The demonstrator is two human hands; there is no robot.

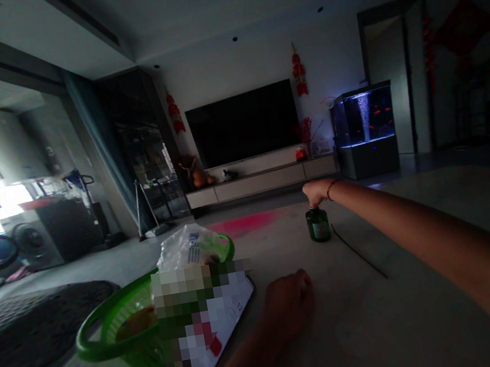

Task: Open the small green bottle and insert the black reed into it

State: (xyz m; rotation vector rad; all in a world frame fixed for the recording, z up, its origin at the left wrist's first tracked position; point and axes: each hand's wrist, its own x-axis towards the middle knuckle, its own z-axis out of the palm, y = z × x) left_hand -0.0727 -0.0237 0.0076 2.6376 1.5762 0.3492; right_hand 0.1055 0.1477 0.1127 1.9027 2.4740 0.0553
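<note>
My right hand (pixel 316 192) reaches out over the table and is closed around the top of a small dark green bottle (pixel 318 225). The bottle stands upright, and its neck is mostly hidden by my fingers. Beside it on the right lies a thin dark stick (pixel 358 251). Nearer to me, my left hand (pixel 288 297) rests on the tabletop with its fingers curled in, and nothing shows in them. Just left of that hand lies a phone (pixel 235 310) with a lit screen, partly blurred out.
A green plastic basket (pixel 95 352) stands at the table's left, with a clear plastic bag (pixel 185 243) in it. The stone-look table (pixel 345 329) spreads before me. Beyond it are a low TV cabinet (pixel 263 181), a television (pixel 244 124) and a lit fish tank (pixel 363 120).
</note>
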